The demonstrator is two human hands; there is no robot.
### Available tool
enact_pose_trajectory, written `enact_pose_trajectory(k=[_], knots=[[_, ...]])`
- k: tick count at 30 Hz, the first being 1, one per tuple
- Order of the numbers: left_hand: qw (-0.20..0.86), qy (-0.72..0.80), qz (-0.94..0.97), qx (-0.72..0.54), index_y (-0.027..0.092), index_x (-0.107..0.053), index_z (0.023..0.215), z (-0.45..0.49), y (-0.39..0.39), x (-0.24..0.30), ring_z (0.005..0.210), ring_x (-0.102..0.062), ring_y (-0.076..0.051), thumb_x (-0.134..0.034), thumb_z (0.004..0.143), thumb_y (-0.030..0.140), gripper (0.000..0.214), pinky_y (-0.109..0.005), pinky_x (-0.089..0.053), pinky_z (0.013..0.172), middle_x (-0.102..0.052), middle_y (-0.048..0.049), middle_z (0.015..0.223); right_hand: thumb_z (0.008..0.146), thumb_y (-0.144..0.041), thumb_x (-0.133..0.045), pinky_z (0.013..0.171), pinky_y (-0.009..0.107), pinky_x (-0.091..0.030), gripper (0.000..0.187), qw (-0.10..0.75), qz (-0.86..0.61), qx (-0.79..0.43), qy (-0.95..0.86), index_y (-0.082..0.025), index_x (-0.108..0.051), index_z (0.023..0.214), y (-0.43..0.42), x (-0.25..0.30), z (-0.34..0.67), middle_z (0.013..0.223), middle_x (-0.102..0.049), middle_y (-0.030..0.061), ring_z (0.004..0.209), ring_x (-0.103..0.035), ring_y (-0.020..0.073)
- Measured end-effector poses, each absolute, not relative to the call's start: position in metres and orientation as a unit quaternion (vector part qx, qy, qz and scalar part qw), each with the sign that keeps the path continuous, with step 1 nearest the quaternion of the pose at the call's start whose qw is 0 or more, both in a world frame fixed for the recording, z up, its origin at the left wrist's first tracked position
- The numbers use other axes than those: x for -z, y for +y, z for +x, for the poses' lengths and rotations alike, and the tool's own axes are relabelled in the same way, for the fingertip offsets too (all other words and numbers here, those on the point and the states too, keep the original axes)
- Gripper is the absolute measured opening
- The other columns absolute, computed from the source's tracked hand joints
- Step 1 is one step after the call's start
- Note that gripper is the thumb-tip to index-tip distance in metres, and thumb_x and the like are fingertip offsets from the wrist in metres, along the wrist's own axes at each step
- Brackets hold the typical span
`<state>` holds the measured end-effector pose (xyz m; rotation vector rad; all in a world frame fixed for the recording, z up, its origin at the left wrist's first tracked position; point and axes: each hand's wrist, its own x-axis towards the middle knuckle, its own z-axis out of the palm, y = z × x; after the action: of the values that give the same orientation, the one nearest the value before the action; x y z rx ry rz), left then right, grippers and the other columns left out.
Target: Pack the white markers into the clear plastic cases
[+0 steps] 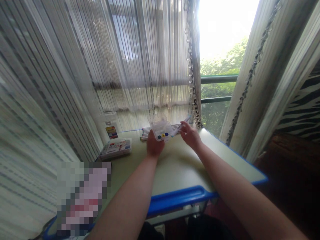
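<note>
My left hand [154,145] grips a clear plastic case [161,128] above the table, its transparent lid standing up at the far side. Several marker ends, in green, yellow and blue, show at the case's near end. To the right of it, my right hand [191,136] pinches a pale marker [184,122], tilted up to the right and apart from the case. Behind my left hand, several white markers [146,132] lie side by side near the table's back edge.
The pale table [180,173] has a raised blue edge. At its left stand a flat plastic box [117,147] with a printed cover and a clear package with a coloured label [111,132]. Sheer curtains [140,60] hang right behind the table. A pixelated patch covers the lower left.
</note>
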<state>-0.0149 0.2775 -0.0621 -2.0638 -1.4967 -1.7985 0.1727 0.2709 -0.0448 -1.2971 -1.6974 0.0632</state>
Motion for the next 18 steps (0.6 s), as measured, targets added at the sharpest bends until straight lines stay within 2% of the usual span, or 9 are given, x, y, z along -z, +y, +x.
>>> enact_pose_trajectory(k=[4,7,9,12,15,16,18], knots=[[0.034,-0.474,-0.678,0.561,0.020,-0.055,0.095,-0.015,0.278,0.061,0.102,-0.058,-0.024,-0.058,0.073,0.019,0.022,-0.036,-0.049,0.088,-0.062,-0.0085,0.098,0.083,-0.023,-0.050,0.076,0.029,-0.048,0.034,0.453,-0.569,0.004,-0.687,-0.021,-0.051,0.117,0.269,0.043,0.174,0.091,-0.071,0.0042,0.081,-0.066,0.0191],[0.028,-0.473,-0.672,0.569,0.020,-0.056,0.097,-0.015,0.277,0.061,0.101,-0.059,-0.024,-0.058,0.073,0.019,0.024,-0.035,-0.049,0.087,-0.062,-0.0094,0.099,0.086,-0.029,-0.050,0.069,0.028,-0.046,0.027,0.432,-0.599,0.070,-0.671,-0.022,-0.058,0.110,0.267,0.043,0.176,0.087,-0.068,0.0048,0.077,-0.063,0.0199],[0.026,-0.477,-0.666,0.573,0.019,-0.056,0.099,-0.015,0.277,0.061,0.101,-0.059,-0.024,-0.057,0.073,0.019,0.026,-0.035,-0.049,0.088,-0.062,-0.0097,0.102,0.087,-0.033,-0.049,0.068,0.028,-0.045,0.027,0.452,-0.596,0.124,-0.652,-0.023,-0.061,0.109,0.267,0.042,0.179,0.091,-0.065,0.0066,0.080,-0.061,0.0202],[0.030,-0.511,-0.646,0.567,0.019,-0.055,0.102,-0.015,0.276,0.059,0.103,-0.059,-0.024,-0.056,0.074,0.020,0.029,-0.035,-0.048,0.089,-0.062,-0.0102,0.104,0.087,-0.040,-0.049,0.073,0.031,-0.045,0.029,0.526,-0.549,0.171,-0.627,-0.020,-0.066,0.101,0.269,0.042,0.183,0.096,-0.061,0.0098,0.086,-0.057,0.0216],[0.026,-0.547,-0.624,0.558,0.019,-0.054,0.102,-0.016,0.275,0.058,0.103,-0.059,-0.024,-0.057,0.073,0.020,0.030,-0.034,-0.048,0.088,-0.063,-0.0101,0.105,0.086,-0.043,-0.047,0.074,0.034,-0.047,0.032,0.597,-0.497,0.113,-0.620,-0.017,-0.066,0.085,0.274,0.042,0.184,0.087,-0.061,0.0099,0.081,-0.057,0.0209],[0.023,-0.550,-0.622,0.556,0.020,-0.054,0.102,-0.016,0.275,0.058,0.103,-0.059,-0.024,-0.058,0.072,0.020,0.030,-0.034,-0.048,0.087,-0.063,-0.0099,0.105,0.086,-0.042,-0.046,0.072,0.033,-0.048,0.031,0.624,-0.485,0.062,-0.609,-0.017,-0.065,0.086,0.276,0.042,0.183,0.085,-0.061,0.0089,0.077,-0.058,0.0198],[0.020,-0.549,-0.623,0.556,0.019,-0.053,0.102,-0.016,0.275,0.058,0.102,-0.059,-0.024,-0.059,0.071,0.020,0.031,-0.034,-0.049,0.087,-0.062,-0.0101,0.105,0.085,-0.039,-0.046,0.065,0.032,-0.049,0.031,0.689,-0.465,-0.078,-0.551,-0.018,-0.059,0.103,0.279,0.041,0.179,0.081,-0.063,0.0062,0.069,-0.059,0.0173]])
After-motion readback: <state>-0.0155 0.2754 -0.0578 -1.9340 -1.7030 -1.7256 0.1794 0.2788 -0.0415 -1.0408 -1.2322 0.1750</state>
